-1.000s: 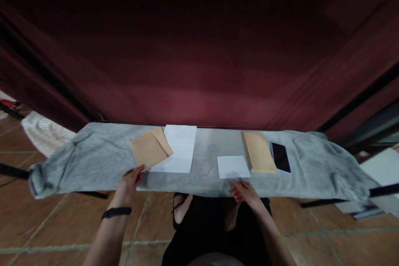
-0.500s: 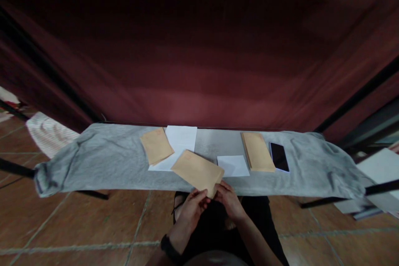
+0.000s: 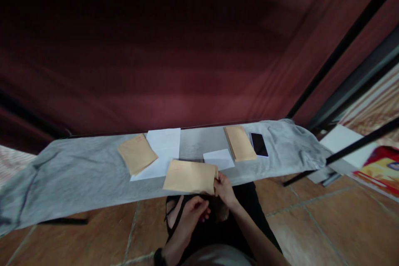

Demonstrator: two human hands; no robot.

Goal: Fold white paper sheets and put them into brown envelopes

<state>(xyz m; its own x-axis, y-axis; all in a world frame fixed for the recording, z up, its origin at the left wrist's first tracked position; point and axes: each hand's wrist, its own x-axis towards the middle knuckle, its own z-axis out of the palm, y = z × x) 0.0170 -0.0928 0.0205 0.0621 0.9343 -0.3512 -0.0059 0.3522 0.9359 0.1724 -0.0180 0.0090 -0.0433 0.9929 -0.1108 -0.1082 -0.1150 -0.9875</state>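
A grey cloth [image 3: 93, 162] runs along the bench, and at its left part lie brown envelopes [image 3: 138, 154], fanned slightly and overlapping a creased white sheet [image 3: 166, 143]. A faint reddish print sits near their far edge, too small to read.

The left forearm comes up from the bottom edge, angled to the right, with a dark wristband [image 3: 158, 257] at the wrist. Above it, a brown envelope [image 3: 189, 177] reaches across the front edge of the cloth, its long side roughly crosswise; its upper left corner bears another small reddish mark (again, nothing legible). The left hand [image 3: 195, 210] is just below this envelope, apart from it and empty, fingers loosely curled with a narrow gap to the thumb.

A small white paper [image 3: 219, 159] lies behind the right hand [image 3: 223, 186], whose forearm slants up and to the left. Its fingers are closed on the envelope's right end, where the paper is folded or bent.

Farther right come a stack of brown envelopes [image 3: 241, 144], neatly aligned, and a dark-screened phone [image 3: 259, 145] beside it. At the far right, a red and yellow printed item [image 3: 382, 168] shows no readable wording.
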